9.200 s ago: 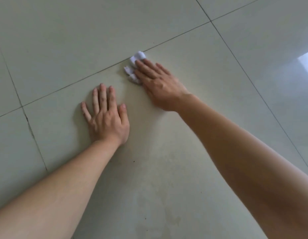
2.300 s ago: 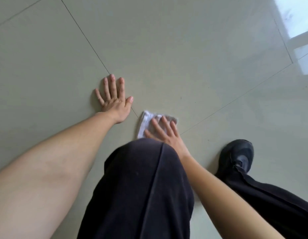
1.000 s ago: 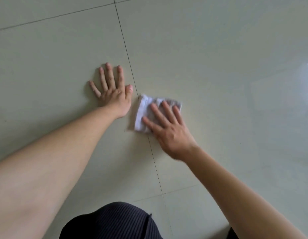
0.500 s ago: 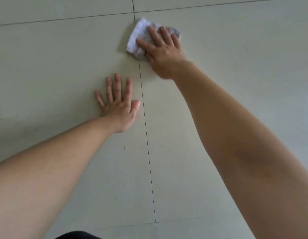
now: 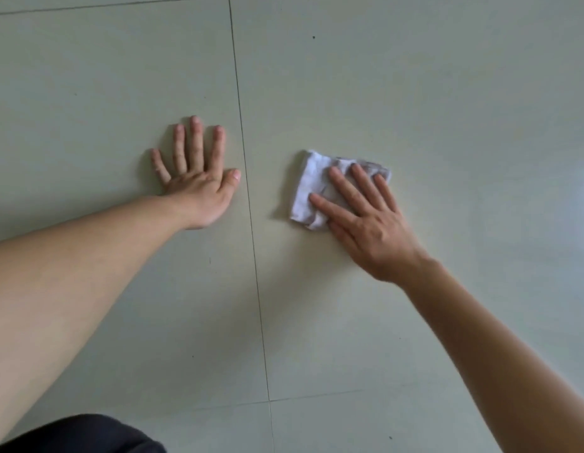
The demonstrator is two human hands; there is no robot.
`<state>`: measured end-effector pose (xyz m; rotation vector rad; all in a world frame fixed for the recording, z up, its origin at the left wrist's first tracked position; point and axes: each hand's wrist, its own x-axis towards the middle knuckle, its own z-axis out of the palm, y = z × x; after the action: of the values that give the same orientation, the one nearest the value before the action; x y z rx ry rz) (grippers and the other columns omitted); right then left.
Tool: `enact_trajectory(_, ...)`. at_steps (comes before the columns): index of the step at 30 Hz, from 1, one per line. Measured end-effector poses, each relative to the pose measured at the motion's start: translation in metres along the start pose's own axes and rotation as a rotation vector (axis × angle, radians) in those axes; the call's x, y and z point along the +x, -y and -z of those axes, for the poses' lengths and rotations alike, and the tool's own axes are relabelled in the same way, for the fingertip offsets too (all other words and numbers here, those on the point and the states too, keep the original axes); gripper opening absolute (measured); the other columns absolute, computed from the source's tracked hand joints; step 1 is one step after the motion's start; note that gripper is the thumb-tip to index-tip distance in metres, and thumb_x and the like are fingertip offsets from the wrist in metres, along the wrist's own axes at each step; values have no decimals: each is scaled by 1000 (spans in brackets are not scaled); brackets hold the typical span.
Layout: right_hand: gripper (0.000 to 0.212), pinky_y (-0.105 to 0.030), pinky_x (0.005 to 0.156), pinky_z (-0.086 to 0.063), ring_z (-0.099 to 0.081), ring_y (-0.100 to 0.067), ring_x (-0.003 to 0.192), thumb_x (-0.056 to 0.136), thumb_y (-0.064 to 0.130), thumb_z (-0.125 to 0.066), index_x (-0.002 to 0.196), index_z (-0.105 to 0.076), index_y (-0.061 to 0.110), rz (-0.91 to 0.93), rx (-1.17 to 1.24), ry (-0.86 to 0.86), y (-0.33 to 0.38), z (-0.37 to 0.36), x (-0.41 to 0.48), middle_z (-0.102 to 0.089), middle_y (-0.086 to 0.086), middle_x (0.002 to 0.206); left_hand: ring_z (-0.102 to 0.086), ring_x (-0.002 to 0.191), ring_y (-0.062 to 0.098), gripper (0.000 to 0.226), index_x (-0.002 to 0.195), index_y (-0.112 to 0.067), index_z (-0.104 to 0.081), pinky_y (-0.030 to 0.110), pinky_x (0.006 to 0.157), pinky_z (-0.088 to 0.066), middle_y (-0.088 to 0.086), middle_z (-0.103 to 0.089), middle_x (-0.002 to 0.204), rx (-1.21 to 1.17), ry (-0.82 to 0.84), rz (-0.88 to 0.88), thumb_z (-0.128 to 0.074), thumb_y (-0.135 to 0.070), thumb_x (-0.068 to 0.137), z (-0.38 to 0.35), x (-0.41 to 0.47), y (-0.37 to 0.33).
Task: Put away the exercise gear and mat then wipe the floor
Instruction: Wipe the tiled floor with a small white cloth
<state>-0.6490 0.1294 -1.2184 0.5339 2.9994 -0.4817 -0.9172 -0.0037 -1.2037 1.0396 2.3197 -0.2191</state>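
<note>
Right hand (image 5: 369, 230) pressing flat on a white cloth (image 5: 311, 188), fingers (image 5: 341, 188) straight and spread across it, nothing curled round the fabric. Left hand (image 5: 199, 188) likewise flat, palm down on the bare floor (image 5: 447, 109), fingers splayed, holding nothing.

Landmark: the long tile joint (image 5: 251, 223) running away from the person. The cloth lies right of this joint, near it but apart, with a strip of bare tile between its left edge and the line. The left hand lies left of the joint, thumb tip just beside the line.

Change: half a second earlier the right arm was stretched far forward and the cloth sat over the joint, beyond the left hand. Now the cloth is drawn back and lies wholly right of the joint, about level with the left hand. The left hand has kept its place left of the joint.

Edges and room: the cloth is a folded, crumpled pad; its far right corner looks grey. The palm overhangs its near edge onto the tile. Open tile extends right of the joint beyond the cloth and past the right hand. A cross joint (image 5: 316, 395) meets the long joint nearer the person, and a dark trouser knee (image 5: 87, 433) shows left of the joint at the bottom edge.
</note>
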Motion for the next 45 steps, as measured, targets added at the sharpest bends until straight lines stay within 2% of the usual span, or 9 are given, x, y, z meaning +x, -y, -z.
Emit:
enact_trajectory(5,46,-58,117,-23,-25,-44,148,105,46,-34,150,-41,38,-156,-50,-57,-52,13,67,-28,-10,162,33,143,24,69,151,-30,22,59,111,16,2,36,156,11,9,5,-20,-51,100,0,1,0)
enact_trajectory(11,51,-60,120,3,5,-43,152,104,44,-25,155,-21,43,-553,66,-45,-43,38,216,-1,-7,168,32,144,25,70,151,-30,22,58,111,18,2,35,156,13,-3,-15,-20,-52,100,-1,0,2)
enact_trajectory(17,52,-58,121,1,3,-40,153,105,42,-28,156,-22,39,-128,-29,62,18,22,199,-4,-3,168,28,145,25,69,153,-27,17,59,112,14,4,31,158,38,-31,7,-20,-51,100,-4,-1,0)
enact_trajectory(21,57,-51,122,-8,-12,-39,152,100,51,-15,154,-32,40,-2,-77,24,-14,20,194,-18,-4,166,29,145,25,72,152,-28,19,59,113,14,4,32,158,56,-39,-5,-8,-58,93,-4,2,2)
enact_trajectory(28,51,-59,121,-4,-6,-39,152,101,44,-25,152,-30,42,-724,0,-72,-123,62,231,-19,-8,165,32,144,23,75,150,-30,24,57,112,16,1,36,156,44,6,7,-5,-62,88,-3,1,6)
enact_trajectory(34,54,-58,121,2,4,-41,152,103,35,-34,156,-22,40,-319,14,58,-16,41,194,0,-7,168,29,145,23,68,152,-29,17,57,113,15,2,32,158,28,-5,38,-23,-50,101,-2,1,-3)
enact_trajectory(38,48,-53,121,-8,-13,-39,152,103,44,-33,151,-38,38,-108,30,31,-33,16,108,-20,-7,165,30,145,21,67,152,-31,18,55,113,15,1,33,157,36,7,65,-23,-49,102,-1,2,-4)
enact_trajectory(41,56,-56,119,-17,-22,-43,149,99,53,-27,150,-43,35,-330,1,-27,-103,32,67,-26,-13,163,32,144,21,68,152,-32,19,54,113,16,1,35,157,34,37,95,-21,-52,101,3,4,-6)
enact_trajectory(45,52,-46,123,-2,0,-33,154,103,54,-25,154,-24,46,-685,93,-23,-159,63,41,-3,-3,168,30,145,20,67,153,-31,16,54,115,15,0,32,158,10,17,106,-21,-52,102,2,4,-5)
